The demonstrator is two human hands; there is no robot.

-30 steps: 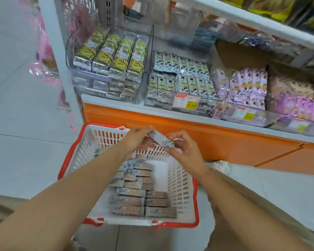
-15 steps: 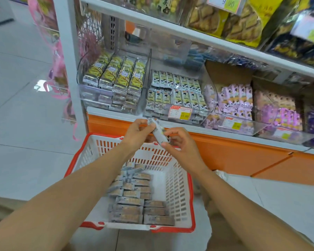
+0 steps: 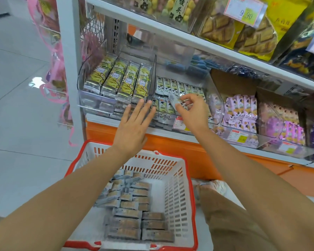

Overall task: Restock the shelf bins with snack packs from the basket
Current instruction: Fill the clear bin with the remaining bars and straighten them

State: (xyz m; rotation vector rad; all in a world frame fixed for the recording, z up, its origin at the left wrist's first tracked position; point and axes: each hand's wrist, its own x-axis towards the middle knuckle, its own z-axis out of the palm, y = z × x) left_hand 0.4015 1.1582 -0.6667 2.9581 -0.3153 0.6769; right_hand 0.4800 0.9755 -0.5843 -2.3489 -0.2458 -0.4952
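A white basket with a red rim (image 3: 178, 180) sits on the floor below the shelf, holding several grey snack packs (image 3: 134, 212). My right hand (image 3: 192, 113) grips one small snack pack (image 3: 174, 102) by the fingertips, over the clear shelf bin (image 3: 214, 93) of green-and-white packs (image 3: 170, 87). My left hand (image 3: 134, 125) is flat with fingers spread, holding nothing, its fingertips at the front of the divider between that bin and the bin of yellow packs (image 3: 120, 78).
To the right stand clear bins of purple packs (image 3: 243, 109) with price tags. An upper shelf (image 3: 170, 33) carries bagged pastries overhead. The orange shelf base (image 3: 188, 151) runs behind the basket. Pink ribbons (image 3: 54, 73) hang at the shelf's left end.
Both hands rose from above the basket to the shelf. The left hand let go of the pack and spread flat. The right hand carried the pack to the green-and-white bin.
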